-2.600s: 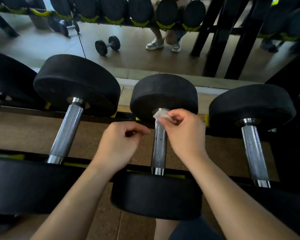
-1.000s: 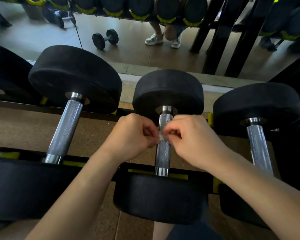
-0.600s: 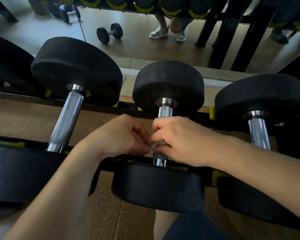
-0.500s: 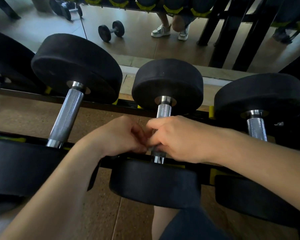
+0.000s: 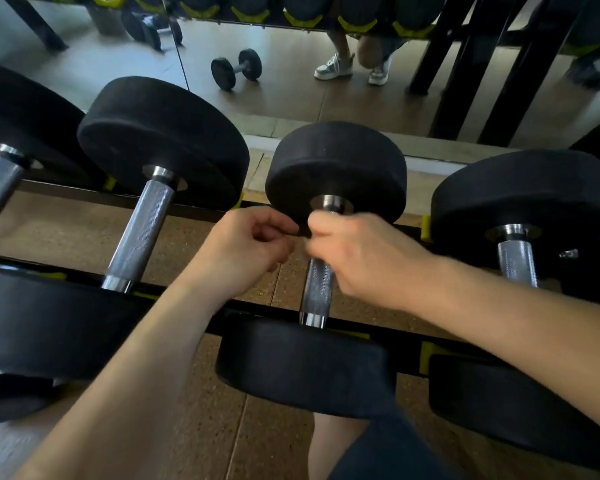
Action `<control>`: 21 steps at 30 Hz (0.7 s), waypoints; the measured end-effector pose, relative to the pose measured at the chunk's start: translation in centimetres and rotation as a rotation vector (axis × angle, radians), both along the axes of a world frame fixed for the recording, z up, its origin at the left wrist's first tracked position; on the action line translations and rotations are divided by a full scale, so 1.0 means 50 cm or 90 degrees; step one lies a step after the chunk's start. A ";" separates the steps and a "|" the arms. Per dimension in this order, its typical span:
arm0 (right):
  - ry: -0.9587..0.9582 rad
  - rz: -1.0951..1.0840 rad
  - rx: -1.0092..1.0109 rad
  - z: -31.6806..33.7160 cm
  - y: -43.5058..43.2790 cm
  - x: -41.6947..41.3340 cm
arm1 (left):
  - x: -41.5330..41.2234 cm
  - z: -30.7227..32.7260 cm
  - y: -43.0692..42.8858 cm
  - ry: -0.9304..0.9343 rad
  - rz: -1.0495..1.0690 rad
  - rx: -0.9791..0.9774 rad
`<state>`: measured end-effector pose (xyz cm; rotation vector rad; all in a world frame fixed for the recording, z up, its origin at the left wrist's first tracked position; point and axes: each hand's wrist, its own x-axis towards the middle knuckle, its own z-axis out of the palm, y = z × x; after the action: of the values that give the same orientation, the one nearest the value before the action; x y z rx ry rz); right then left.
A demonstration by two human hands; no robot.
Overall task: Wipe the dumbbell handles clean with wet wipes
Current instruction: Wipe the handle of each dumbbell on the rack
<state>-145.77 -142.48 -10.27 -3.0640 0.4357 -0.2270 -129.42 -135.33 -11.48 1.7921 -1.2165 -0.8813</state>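
Handle (image 5: 317, 289) of middle dumbbell (image 5: 336, 171), lying on rack (image 5: 66, 192) | right hand (image 5: 364, 258) wrapped round far end, against far head; near half bare | left hand (image 5: 246, 251) curled just beside, contents indiscernible | neighbouring handles (image 5: 139, 233) well apart on both sides.

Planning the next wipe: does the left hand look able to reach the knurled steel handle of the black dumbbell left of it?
Probably yes: the left hand is beside that knurled steel handle, bare on top, with nothing between them.
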 end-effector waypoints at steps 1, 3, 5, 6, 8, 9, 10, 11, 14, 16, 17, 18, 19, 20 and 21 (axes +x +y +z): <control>0.019 0.032 0.025 -0.004 0.017 -0.011 | 0.001 -0.001 -0.001 -0.002 0.000 0.000; 0.082 0.081 0.042 -0.003 0.026 -0.023 | 0.001 -0.003 0.000 -0.015 -0.012 0.011; 0.063 0.057 -0.002 0.006 -0.017 -0.011 | -0.002 -0.008 0.004 -0.023 -0.022 0.021; 0.024 0.017 -0.012 0.012 -0.040 -0.002 | -0.004 -0.012 0.005 -0.025 -0.028 0.025; -0.038 -0.056 -0.009 0.017 -0.061 0.004 | -0.011 -0.018 0.008 -0.025 -0.034 0.023; -0.042 -0.065 -0.007 0.013 -0.048 -0.001 | -0.013 -0.019 0.008 -0.028 -0.039 0.020; -0.024 -0.044 0.000 0.005 -0.024 -0.011 | -0.014 -0.020 0.007 -0.038 -0.046 0.015; -0.002 -0.002 0.012 -0.006 0.002 -0.021 | -0.014 -0.020 0.007 -0.048 -0.050 0.010; 0.029 0.060 0.050 -0.015 0.022 -0.034 | -0.014 -0.024 0.008 -0.039 -0.041 -0.001; -0.062 -0.009 0.049 -0.010 -0.023 -0.021 | -0.014 -0.024 0.008 -0.025 -0.027 -0.001; -0.104 -0.039 0.052 -0.005 -0.039 -0.015 | -0.015 -0.025 0.008 -0.022 -0.022 -0.001; -0.122 -0.051 0.055 -0.003 -0.042 -0.011 | -0.016 -0.025 0.009 -0.020 -0.020 -0.001; -0.122 -0.040 0.047 -0.004 -0.032 -0.010 | -0.017 -0.022 0.009 -0.021 -0.022 -0.003; -0.108 -0.014 0.042 -0.008 -0.014 -0.012 | -0.019 -0.021 0.009 -0.023 -0.029 -0.002; -0.097 0.011 0.053 -0.015 0.005 -0.017 | -0.020 -0.020 0.008 -0.019 -0.039 0.003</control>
<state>-146.60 -142.22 -11.04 -2.9406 0.3991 -0.4263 -130.42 -134.92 -12.48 1.7860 -1.2956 -0.8963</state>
